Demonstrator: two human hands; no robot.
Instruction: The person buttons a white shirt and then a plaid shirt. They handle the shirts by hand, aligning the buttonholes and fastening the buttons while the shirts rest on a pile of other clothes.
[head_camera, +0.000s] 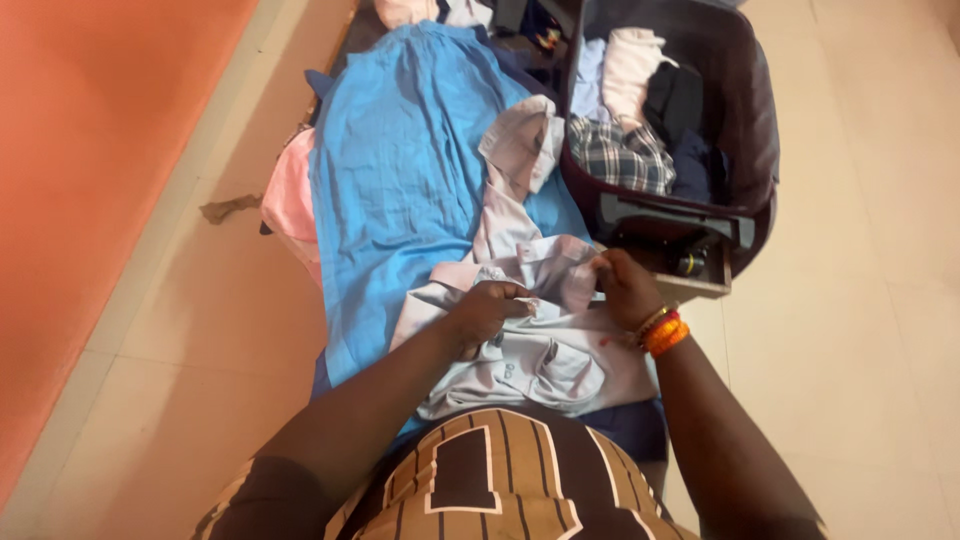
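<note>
Both hands bunched on a pale button-up shirt, spread over a blue cloth on the floor.
The blue cloth (400, 170) lies beside the open suitcase (745, 110); on it the pale shirt (545, 350). Left hand (485, 312) and right hand (625, 285) each pinch its fabric — best to pull it taut and flat, seams lined up.

Both hands, left (487, 312) and right (625, 287), grip a pale shirt (545, 350); beyond the right hand, an open suitcase (745, 130).
</note>
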